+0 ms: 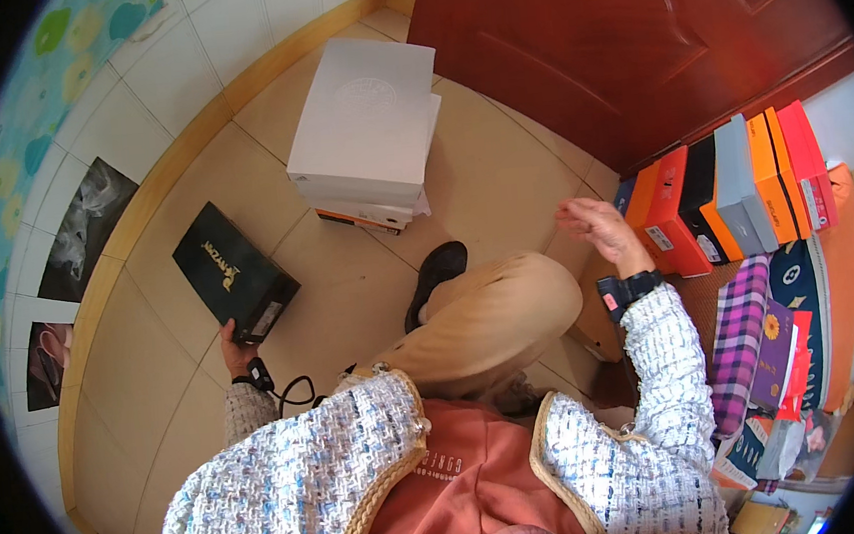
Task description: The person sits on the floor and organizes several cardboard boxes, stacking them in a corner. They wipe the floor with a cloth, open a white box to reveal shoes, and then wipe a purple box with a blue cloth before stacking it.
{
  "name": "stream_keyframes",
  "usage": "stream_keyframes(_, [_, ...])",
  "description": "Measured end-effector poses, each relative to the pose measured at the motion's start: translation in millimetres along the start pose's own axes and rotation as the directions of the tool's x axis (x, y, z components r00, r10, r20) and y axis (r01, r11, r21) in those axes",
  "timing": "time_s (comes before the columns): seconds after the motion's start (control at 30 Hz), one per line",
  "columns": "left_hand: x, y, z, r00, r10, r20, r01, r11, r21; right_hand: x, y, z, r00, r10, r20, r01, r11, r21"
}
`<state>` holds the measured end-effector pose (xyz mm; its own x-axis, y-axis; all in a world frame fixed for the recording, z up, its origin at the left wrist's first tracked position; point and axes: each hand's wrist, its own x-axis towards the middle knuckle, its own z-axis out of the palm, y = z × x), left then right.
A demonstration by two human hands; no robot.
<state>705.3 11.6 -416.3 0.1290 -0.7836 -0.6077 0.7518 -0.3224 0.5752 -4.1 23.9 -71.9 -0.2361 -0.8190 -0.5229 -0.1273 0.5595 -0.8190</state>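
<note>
A dark shoebox [216, 259] with gold lettering on its lid is at the left, over the floor tiles. My left hand [239, 353] grips its near end; most of the fingers are hidden by the box. Off to the right, my right hand [601, 230] is raised with its fingers stretched out and nothing in them. It is nearest to a row of shoeboxes on edge, at whose near side stands a red-orange box [666, 223]. Each wrist wears a black strap, and the left one has a small device with a cable.
Ahead, white boxes [360, 122] are stacked on the tiled floor, with a black and orange box [358, 219] at the bottom. A red-brown door [570, 45] stands beyond them. Purple checked cloth [739, 343] lies at the right. My bent knee [511, 311] rises in the middle.
</note>
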Motion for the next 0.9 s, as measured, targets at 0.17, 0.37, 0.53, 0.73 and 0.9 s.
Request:
stream_keyframes(0.17, [-13.0,-21.2,-0.1,0.974,0.129,0.186,-0.144,0.987,0.067,50.5,-58.7,54.4,0.992,-0.009,0.126,0.034,0.98,-0.196])
stream_keyframes(0.37, [-31.6,9.0,68.2,0.968,0.133,-0.214,-0.133,0.991,0.017,93.3,-173.9,105.7,0.94,-0.333,0.08,0.331,0.943,0.035])
stream_keyframes(0.53, [-23.9,50.0,225.6,0.709,0.615,0.345,-0.685,0.482,0.546,134.7,-175.9,179.4,0.925,-0.305,-0.225,0.369,0.863,0.345])
stream_keyframes(0.73, [-21.0,43.8,371.4,0.751,0.123,0.648,-0.528,0.701,0.48,116.5,-79.0,243.4,0.998,-0.044,-0.055,0.069,0.76,0.646])
stream_keyframes(0.9, [-28.8,18.8,397.8,0.794,0.145,0.59,-0.478,0.749,0.459,109.7,-65.1,240.5,0.999,0.001,0.045,-0.026,0.826,0.564])
